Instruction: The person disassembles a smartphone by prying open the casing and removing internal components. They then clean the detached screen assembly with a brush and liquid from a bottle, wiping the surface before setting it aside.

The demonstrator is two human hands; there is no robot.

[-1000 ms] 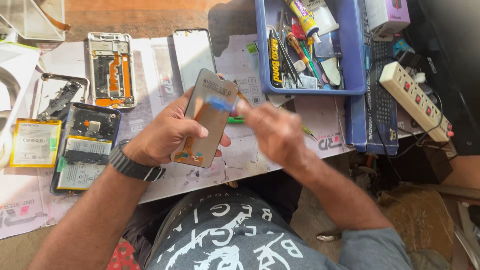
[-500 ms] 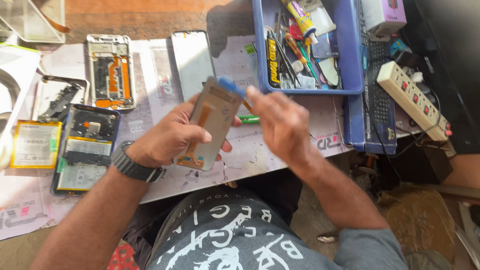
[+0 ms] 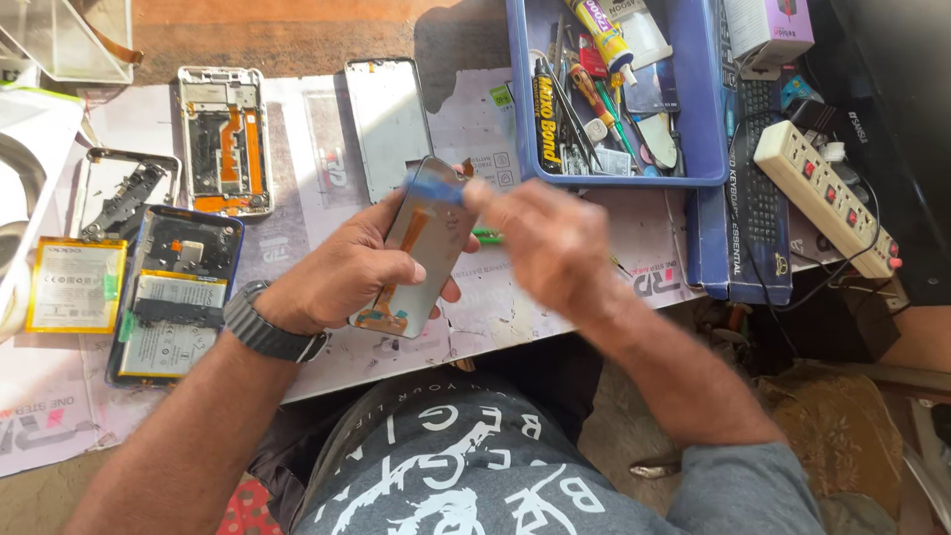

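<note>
Left hand (image 3: 342, 272), dark watch on the wrist, fingers wrapped around a flat grey phone screen panel (image 3: 416, 248) with an orange flex strip, tilted above the table edge; right hand (image 3: 550, 243), motion-blurred, fingertips pinched on a small blue flat tool (image 3: 428, 186) touching the panel's top; opened phone body (image 3: 178, 292) with exposed battery lies left; bare metal frame (image 3: 226, 139) beyond; blue plastic tray (image 3: 515, 99) of tools far right.

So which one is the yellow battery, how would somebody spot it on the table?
Start at the table's left edge. The battery lies flat beside the opened blue-rimmed phone. It is the only loose yellow-bordered slab, with no phone frame around it.
</note>
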